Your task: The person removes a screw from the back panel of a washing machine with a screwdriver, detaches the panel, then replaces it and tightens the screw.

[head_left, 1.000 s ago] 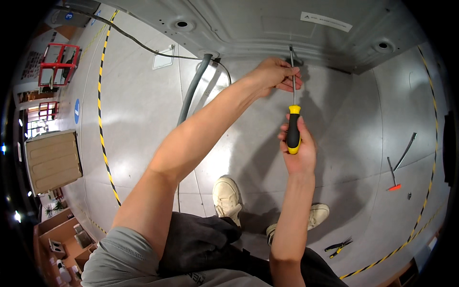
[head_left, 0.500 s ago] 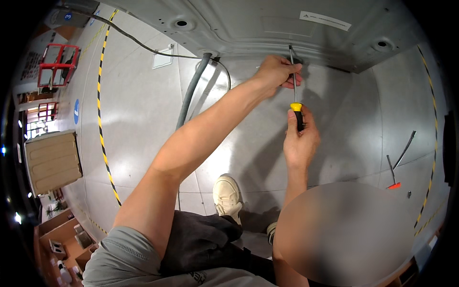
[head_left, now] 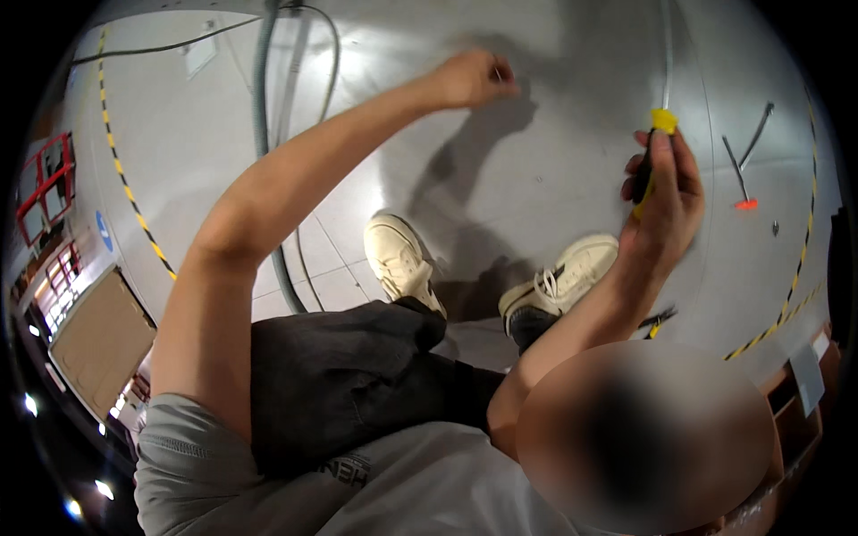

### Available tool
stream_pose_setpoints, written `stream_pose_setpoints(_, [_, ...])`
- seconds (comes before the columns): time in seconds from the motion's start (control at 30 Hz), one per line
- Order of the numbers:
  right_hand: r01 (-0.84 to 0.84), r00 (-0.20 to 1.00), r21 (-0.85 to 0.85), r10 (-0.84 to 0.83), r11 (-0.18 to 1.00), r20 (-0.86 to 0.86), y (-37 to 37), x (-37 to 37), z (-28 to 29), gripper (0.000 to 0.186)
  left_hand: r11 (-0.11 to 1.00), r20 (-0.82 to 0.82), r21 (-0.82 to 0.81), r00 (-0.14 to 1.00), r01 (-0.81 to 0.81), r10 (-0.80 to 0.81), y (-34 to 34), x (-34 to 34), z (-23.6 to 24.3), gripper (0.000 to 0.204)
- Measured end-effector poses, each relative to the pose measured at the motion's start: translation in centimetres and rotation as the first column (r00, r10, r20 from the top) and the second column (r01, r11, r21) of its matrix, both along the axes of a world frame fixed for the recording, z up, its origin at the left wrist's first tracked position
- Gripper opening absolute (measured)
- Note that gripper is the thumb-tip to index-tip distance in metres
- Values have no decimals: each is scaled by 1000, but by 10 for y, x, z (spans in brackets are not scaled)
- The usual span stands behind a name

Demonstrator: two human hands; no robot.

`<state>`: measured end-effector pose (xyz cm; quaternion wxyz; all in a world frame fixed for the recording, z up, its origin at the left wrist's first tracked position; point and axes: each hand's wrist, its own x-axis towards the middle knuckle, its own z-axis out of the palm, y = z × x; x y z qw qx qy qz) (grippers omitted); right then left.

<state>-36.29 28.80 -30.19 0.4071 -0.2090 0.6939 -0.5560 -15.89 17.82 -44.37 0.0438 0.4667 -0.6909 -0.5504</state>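
Note:
My right hand (head_left: 666, 192) is wrapped round the black and yellow handle of a screwdriver (head_left: 663, 121). Its long metal shaft points away from me toward the upper edge of the picture. My left hand (head_left: 469, 79) is held out over the grey floor with its fingers curled together. A small, thin bright bit shows at those fingertips, too small to name. The two hands are well apart, and neither touches a surface.
A grey corrugated hose (head_left: 260, 107) and a thin cable run along the floor at left. On the right lie an orange-ended tool (head_left: 746, 205) with metal rods, a small metal piece (head_left: 775, 228) and pliers (head_left: 660, 322). My shoes (head_left: 393, 252) stand below my hands.
Both hands have come away from the grey metal panel, which has left the view. The screwdriver has swung right with my right hand. My left hand has drawn off its shaft.

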Motion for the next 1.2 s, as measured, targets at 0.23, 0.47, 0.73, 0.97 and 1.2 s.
stream_pose_setpoints(0.23, [161, 987, -22, -161, 987, -18, 27, -33, -14, 34, 700, 281, -511, 866, 500, -414, 106, -72, -23, 32])
stream_pose_setpoints(0.47, [125, 992, -68, -125, 990, 9, 27, -17, -12, 36, 608, 281, -480, 767, 632, -576, 112, -79, -25, 15])
stream_pose_setpoints(0.73, [-30, 997, -33, 27, 999, -70, -2, 21, 30, 37, 565, 219, -562, 768, 604, -602, 136, -44, -56, 22])
stream_pose_setpoints(0.97, [-305, 952, -188, 305, 934, -30, -9, 37, 67, 37, 917, -190, -378, 980, -130, 61, 50, -34, 13, 26])
stream_pose_setpoints(1.2, [-429, 898, -277, 440, 860, -26, -14, 83, 98, 41, 730, -750, 639, 15, -240, 661, -90, 71, 191, 20])
